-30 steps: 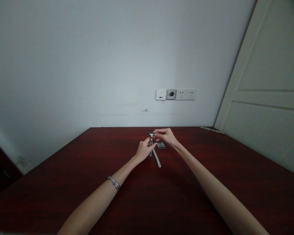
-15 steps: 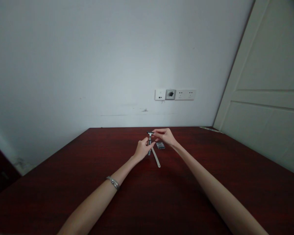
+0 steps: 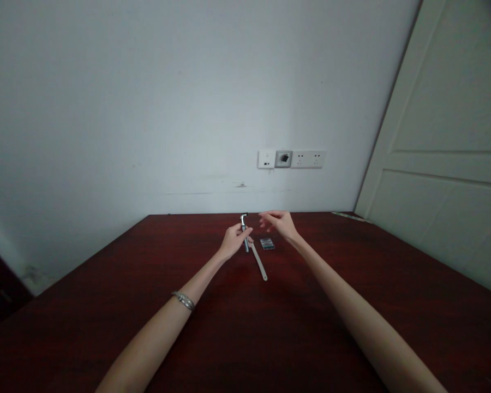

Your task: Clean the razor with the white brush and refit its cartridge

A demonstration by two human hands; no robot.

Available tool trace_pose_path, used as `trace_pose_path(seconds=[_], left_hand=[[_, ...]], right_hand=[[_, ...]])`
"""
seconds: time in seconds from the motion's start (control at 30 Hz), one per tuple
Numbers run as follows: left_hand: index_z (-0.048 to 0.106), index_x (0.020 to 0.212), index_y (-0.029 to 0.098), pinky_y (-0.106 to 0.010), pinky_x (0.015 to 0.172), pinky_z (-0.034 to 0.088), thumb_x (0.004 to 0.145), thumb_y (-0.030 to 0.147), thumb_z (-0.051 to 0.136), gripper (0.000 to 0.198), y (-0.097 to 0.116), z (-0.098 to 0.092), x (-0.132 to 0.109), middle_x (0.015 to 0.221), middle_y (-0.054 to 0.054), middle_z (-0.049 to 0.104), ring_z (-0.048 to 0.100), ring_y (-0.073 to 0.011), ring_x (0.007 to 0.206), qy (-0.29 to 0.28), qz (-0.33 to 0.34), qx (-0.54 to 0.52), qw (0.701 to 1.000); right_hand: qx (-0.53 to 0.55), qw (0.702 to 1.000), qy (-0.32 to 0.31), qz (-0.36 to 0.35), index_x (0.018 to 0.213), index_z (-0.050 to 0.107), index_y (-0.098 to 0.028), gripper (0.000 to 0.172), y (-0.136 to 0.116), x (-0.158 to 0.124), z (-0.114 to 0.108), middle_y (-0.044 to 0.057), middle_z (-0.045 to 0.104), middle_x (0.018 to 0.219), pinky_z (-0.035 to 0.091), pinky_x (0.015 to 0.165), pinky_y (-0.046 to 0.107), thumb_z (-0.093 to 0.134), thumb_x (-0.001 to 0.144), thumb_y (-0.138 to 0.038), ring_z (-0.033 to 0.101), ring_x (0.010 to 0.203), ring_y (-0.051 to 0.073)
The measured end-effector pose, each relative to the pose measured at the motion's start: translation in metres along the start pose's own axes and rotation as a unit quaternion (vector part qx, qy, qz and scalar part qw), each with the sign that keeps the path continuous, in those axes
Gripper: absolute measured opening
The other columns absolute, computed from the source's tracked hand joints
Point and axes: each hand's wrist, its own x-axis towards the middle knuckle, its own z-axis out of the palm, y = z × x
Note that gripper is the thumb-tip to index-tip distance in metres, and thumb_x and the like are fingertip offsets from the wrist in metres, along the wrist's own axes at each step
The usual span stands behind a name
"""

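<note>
My left hand (image 3: 232,242) is closed round a razor (image 3: 244,233), which stands nearly upright with its dark, thin head at the top turned side-on. My right hand (image 3: 281,222) hangs to the right, apart from the razor, with loosely bent fingers and nothing visible in them. Below the left fingers lies a long pale handle (image 3: 259,262) with a hole at its near end; its far end is partly behind my hand. A small, flat clear case (image 3: 267,244) with dark contents rests on the table between the hands.
The dark red table (image 3: 245,338) meets a white wall at its far edge. Sockets (image 3: 308,159) sit on that wall. A narrow strip (image 3: 351,217) lies at the back right corner, beside a pale panelled door (image 3: 445,180).
My right hand has let go of the razor head and drawn off to the right. My left hand has shifted slightly left and turned the razor so its head shows side-on.
</note>
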Motion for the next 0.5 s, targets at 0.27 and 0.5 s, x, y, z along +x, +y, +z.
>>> trace_pose_path(seconds=[0.27, 0.5], left_hand=[[0.057, 0.110, 0.009, -0.026, 0.064, 0.046, 0.081, 0.043, 0.055, 0.044, 0.014, -0.022, 0.013, 0.081, -0.012, 0.071, 0.065, -0.0196, 0.075, 0.015, -0.071, -0.041, 0.997], [0.053, 0.120, 0.009, -0.030, 0.070, 0.045, 0.080, 0.040, 0.057, 0.050, 0.007, -0.024, 0.016, 0.087, -0.013, 0.070, 0.065, -0.0215, 0.078, -0.037, -0.128, -0.115, 0.984]], right_hand=[[-0.220, 0.964, -0.148, 0.001, 0.060, 0.061, -0.012, 0.047, 0.004, -0.007, 0.012, 0.001, 0.055, 0.045, 0.038, 0.040, 0.019, 0.054, 0.074, -0.056, 0.051, 0.039, 0.010], [-0.383, 0.902, -0.193, -0.050, 0.062, 0.065, -0.014, 0.052, 0.004, -0.023, 0.037, 0.003, 0.059, 0.051, 0.036, 0.051, 0.020, 0.042, 0.083, -0.056, 0.056, 0.052, 0.012]])
